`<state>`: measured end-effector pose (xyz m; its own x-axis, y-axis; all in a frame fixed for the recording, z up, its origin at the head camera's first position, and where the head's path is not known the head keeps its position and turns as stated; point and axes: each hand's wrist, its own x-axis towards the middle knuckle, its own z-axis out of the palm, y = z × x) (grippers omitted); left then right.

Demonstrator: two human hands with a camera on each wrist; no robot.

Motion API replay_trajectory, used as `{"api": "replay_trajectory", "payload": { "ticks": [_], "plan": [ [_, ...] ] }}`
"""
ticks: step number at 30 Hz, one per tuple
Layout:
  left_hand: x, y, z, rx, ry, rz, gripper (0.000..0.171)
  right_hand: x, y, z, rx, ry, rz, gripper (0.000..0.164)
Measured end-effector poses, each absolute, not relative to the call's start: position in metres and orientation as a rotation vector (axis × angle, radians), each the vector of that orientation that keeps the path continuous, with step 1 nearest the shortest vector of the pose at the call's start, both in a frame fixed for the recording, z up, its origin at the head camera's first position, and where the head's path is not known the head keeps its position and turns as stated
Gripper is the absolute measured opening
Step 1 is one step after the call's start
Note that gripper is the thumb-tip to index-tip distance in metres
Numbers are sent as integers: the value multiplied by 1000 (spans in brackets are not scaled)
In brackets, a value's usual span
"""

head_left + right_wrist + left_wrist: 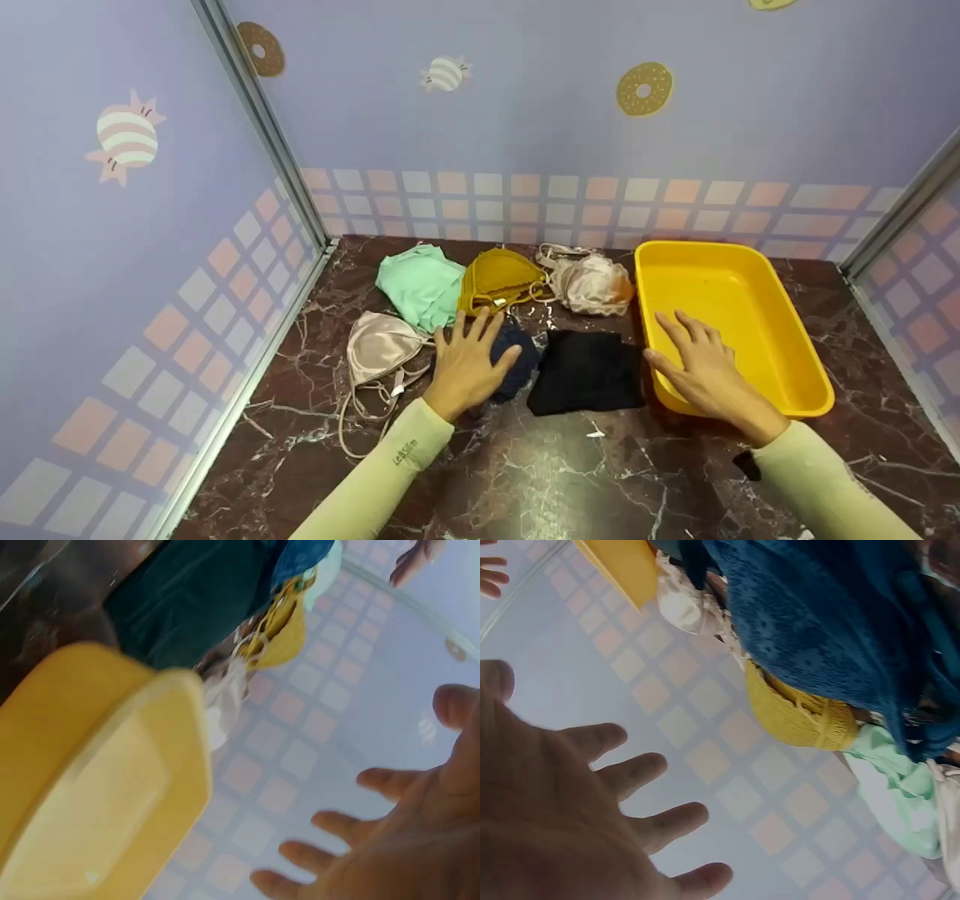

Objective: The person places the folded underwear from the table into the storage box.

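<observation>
Fingers spread, my left hand (466,367) hovers over a dark blue lace garment (802,622), holding nothing and partly hiding it in the head view. My right hand (705,375) is above the left side of a yellow plastic basin (739,250), its fingers also extended and free of any object. Between the hands lies a black folded cloth (586,375). A pinkish satin bra (381,349) with loose straps is left of my left hand. Behind it are a mint green garment (420,285), a mustard bra (501,276) and a pale lace bra (596,285).
The dark marbled tabletop (540,480) carries everything. Patterned lilac panels (525,135) stand behind and on both sides, with metal posts (262,120) at the corners. A small white scrap (595,433) lies in front of the black cloth.
</observation>
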<state>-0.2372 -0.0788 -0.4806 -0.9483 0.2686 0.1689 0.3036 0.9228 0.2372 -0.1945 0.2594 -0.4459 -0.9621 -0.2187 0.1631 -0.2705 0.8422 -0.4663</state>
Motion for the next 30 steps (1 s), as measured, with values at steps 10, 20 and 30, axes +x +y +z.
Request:
{"api": "replay_trajectory", "payload": {
  "ticks": [10,20,30],
  "plan": [
    [-250,-116,-488,-302,-2870,-478,55,-202,301,-456,333,-2871,856,65],
    [-263,-171,-491,-137,-2832,-577,55,-212,351,-463,196,-2742,974,48],
    [-269,-214,-508,99,-2852,-674,59,-210,397,-475,-30,-2808,1025,47]
  ]
}}
